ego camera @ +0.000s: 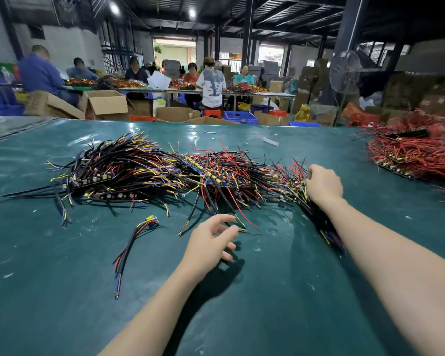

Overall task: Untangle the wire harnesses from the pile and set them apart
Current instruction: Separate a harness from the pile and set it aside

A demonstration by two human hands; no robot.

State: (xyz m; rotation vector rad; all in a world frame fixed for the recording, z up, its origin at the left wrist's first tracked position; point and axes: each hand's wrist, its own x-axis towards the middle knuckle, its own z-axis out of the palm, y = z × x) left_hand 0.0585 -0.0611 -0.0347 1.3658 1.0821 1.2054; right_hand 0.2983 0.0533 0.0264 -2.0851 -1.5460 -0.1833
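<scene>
Head view: your right hand (pixel 323 185) is at the right end of the pile (pixel 165 170), with its fingers curled round a dark bundle (pixel 319 224) of wires. The bundle runs back under your wrist towards you. Your palm is turned away, so how many strands are in that grip cannot be told.

Your left hand (pixel 211 242) hovers just above the green mat (pixel 62 291) with its fingers loosely spread. It holds nothing. Its fingertips are near the loose red and yellow wire tips at the front of the pile.

One harness (pixel 134 242) lies alone on the mat, left of your left hand and apart from the pile. That looks like the place for sorted pieces. A separate red heap (pixel 416 152) sits well away at the far right, so keep it out of this.

The step in hand appears to be freeing the bundle in your right hand.

- **Hold the pile down:** lay your left palm flat on the pile beside the bundle so the rest stays put.
- **Pull along the wires:** draw the bundle towards you along its own length, not upward, because the bare ends and small connectors will probably snag on crossing wires.
- **Clear any snag by hand:** if something catches, stop and lift the crossing strand off with your left fingers instead of tugging.
- **Set it apart:** put the freed piece down beside the lone harness with a gap between them.
</scene>
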